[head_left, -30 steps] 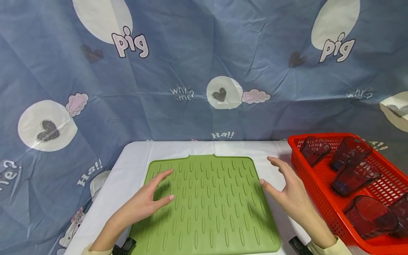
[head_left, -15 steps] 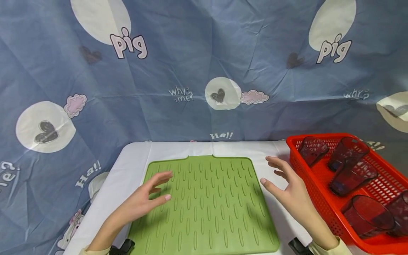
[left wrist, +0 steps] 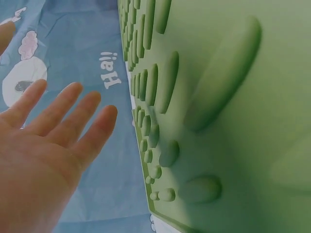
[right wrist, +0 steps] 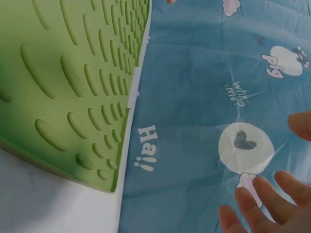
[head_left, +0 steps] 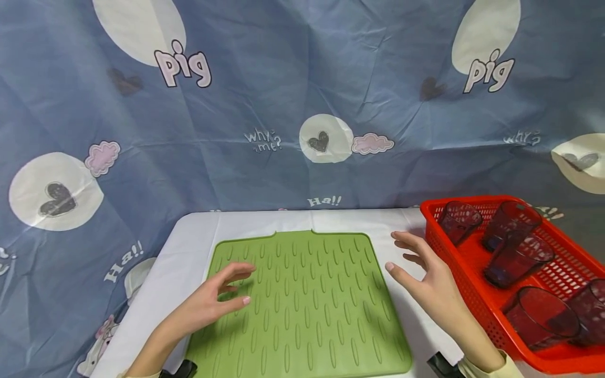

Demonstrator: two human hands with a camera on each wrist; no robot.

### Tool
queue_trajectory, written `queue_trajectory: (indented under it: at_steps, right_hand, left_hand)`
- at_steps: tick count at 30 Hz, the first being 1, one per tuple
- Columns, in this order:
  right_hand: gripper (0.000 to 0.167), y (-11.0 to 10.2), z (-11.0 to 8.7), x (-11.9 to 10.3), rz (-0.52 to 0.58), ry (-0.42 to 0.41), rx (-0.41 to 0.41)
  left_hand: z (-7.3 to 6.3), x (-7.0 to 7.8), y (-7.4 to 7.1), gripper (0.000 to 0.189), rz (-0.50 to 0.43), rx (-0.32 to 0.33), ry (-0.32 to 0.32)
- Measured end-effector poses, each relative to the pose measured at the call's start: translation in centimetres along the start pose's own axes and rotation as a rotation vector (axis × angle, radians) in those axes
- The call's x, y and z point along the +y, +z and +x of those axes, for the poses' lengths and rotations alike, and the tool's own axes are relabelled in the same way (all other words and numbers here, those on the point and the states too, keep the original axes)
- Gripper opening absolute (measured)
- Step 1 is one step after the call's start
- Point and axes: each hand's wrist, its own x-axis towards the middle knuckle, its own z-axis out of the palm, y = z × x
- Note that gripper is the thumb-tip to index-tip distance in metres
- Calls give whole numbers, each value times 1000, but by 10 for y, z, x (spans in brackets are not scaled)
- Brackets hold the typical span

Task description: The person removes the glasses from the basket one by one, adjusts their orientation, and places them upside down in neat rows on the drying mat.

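My left hand (head_left: 208, 302) hovers over the left part of a green ridged drying mat (head_left: 302, 294), fingers and thumb spread apart with nothing between them. In the left wrist view that hand (left wrist: 58, 131) shows straight, separated fingers beside the mat's raised ridges (left wrist: 226, 73). Just past the mat's right edge, my right hand (head_left: 432, 283) is held in the air, thumb and fingers apart and holding nothing. To its right stands a red plastic basket (head_left: 465, 289) with several dark tinted drinking glasses (head_left: 541, 320) in it, some leaning.
The mat lies on a white-covered table (head_left: 189, 241). Behind the table hangs a blue printed cloth (head_left: 264, 178), which also runs down its left side. A black strap device (head_left: 444, 365) sits on the right wrist.
The left hand has dipped slightly and its fingers have bent a little more. The right hand barely differs. The whole scene has shifted slightly left in the head view.
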Motion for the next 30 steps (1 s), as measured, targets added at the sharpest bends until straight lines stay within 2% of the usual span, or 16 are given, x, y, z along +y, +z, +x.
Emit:
queue_trajectory:
  at_steps: [6, 11, 18, 30]
  right_hand:
    - [57, -1, 1, -7, -34, -10, -3]
    - [59, -3, 0, -12, -43, -6, -11]
    - [62, -6, -2, -20, -34, -36, -11]
    - [67, -11, -5, -34, -12, -57, -6]
  left_hand:
    - [-1, -1, 3, 54, -5, 13, 43]
    - [-2, -2, 7, 58, -29, 15, 36]
    - [-1, -2, 11, 59, -43, 1, 62]
    - [-1, 1, 15, 61, -68, -28, 49]
